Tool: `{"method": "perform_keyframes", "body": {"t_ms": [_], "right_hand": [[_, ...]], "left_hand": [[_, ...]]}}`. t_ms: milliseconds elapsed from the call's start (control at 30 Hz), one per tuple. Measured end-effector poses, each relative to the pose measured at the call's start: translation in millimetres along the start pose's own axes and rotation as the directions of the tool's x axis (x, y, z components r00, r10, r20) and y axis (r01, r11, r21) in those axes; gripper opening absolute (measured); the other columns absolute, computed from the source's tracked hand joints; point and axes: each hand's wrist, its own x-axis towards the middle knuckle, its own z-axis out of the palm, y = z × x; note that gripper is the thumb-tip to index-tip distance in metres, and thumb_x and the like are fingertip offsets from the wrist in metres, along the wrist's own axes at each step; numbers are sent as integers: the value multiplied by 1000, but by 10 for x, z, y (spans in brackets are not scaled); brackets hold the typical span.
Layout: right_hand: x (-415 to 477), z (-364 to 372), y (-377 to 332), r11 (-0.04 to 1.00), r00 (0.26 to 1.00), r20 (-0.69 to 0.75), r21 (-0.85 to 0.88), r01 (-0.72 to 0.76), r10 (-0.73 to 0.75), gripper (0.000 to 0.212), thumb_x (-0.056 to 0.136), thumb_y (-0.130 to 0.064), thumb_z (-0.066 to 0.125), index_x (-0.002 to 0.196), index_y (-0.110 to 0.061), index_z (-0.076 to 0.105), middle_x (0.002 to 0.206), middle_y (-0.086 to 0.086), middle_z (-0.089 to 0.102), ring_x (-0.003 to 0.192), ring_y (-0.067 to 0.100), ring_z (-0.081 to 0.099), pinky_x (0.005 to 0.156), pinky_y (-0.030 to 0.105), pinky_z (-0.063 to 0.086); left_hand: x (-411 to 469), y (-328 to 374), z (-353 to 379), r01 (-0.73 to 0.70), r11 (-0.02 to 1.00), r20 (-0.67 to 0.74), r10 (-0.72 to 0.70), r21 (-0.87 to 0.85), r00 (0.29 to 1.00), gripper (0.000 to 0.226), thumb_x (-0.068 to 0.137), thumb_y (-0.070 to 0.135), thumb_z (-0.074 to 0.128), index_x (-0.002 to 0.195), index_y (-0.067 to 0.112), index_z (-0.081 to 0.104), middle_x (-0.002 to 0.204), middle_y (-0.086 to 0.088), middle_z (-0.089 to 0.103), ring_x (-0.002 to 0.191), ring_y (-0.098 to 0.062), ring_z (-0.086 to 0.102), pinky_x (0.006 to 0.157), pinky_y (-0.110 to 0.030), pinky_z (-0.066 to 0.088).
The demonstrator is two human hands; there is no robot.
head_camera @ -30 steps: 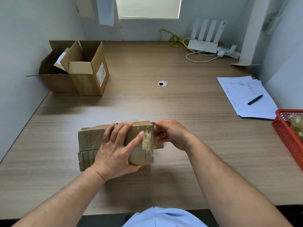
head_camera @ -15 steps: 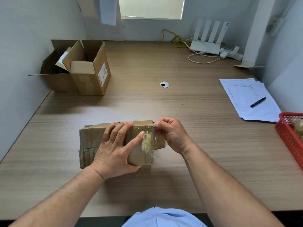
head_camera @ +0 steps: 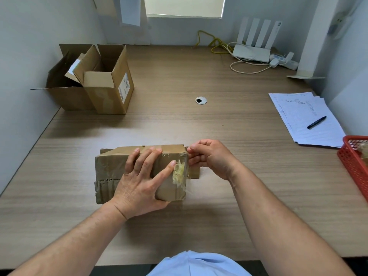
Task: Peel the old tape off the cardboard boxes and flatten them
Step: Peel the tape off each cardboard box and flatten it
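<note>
- Left hand (head_camera: 143,180): fingers straight and spread, pressed flat on the creased, rectangular cardboard box (head_camera: 111,166).
- Right hand (head_camera: 211,158): curled fingers pinched the glossy, crinkled tape (head_camera: 179,173) at the box's right edge.

On my remote feed: the wearer's two forearms (head_camera: 83,236) are bare from elbow to wrist, as are the left hand (head_camera: 137,188) and right hand (head_camera: 213,158). A pale blue shirt (head_camera: 199,264) of plain, smooth fabric shows at the lower edge of my view.
</note>
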Motion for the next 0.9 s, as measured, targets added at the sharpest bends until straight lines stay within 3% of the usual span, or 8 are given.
{"method": "perform_keyframes", "body": {"t_ms": [233,500,800,900], "right_hand": [[64,-28,-140,971,996,68,-237,-42,59,15,88,-6,61,73,-9,59,53,-5,60,49,9,57,69,32,49],[60,-38,-242,927,965,146,-341,-158,218,23,92,-17,60,71,-7,63,62,4,62,51,15,54,68,31,52],[33,64,-94,982,998,42,-180,47,-40,28,89,4,54,64,-9,50,60,5,51,49,8,46,51,18,39],[26,136,-54,970,991,-40,-215,117,-129,31,91,3,52,64,-11,48,61,3,50,49,4,47,51,17,41]], "left_hand": [[-14,-24,8,-24,1000,-12,24,-11,1000,96,53,62,72,137,26,44,141,-20,35,135,-39,32,111,-59,22],[-42,-35,7,-50,999,-32,50,-10,998,95,54,62,72,137,26,43,141,-20,35,135,-38,32,112,-58,21],[11,-67,-19,-35,999,2,35,-41,999,97,52,64,72,137,27,43,141,-19,35,134,-38,33,114,-56,18],[56,-79,-43,-8,998,17,9,-66,1000,96,52,64,71,136,28,43,140,-19,36,134,-37,33,113,-56,19]]}}
